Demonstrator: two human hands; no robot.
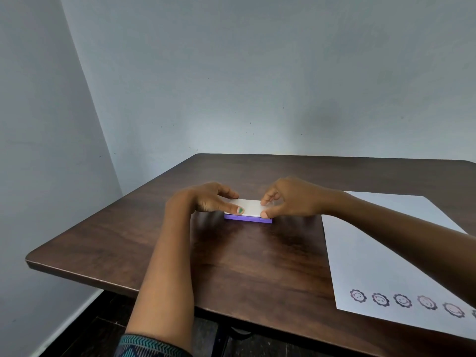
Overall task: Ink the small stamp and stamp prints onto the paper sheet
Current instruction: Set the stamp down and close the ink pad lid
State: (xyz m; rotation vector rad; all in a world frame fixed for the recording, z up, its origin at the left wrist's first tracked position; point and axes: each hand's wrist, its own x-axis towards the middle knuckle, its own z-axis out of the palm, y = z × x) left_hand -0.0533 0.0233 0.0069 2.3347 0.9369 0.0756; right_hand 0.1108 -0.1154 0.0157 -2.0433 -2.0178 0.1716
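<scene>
ink pad (pixel 248 213), white lid on purple base, sat near table (pixel 128 240) centre. left hand (pixel 211 199) & right hand (pixel 291 198) each pinched a lid end w/ thumb + fingers. paper sheet (pixel 373 253) lay at right edge; prints (pixel 401 300) lined its near edge.

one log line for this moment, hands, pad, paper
left hand: on ink pad lid | right hand: pinching lid's right end | ink pad: on table, lid on | paper sheet: row of prints | stamp: not visible
</scene>
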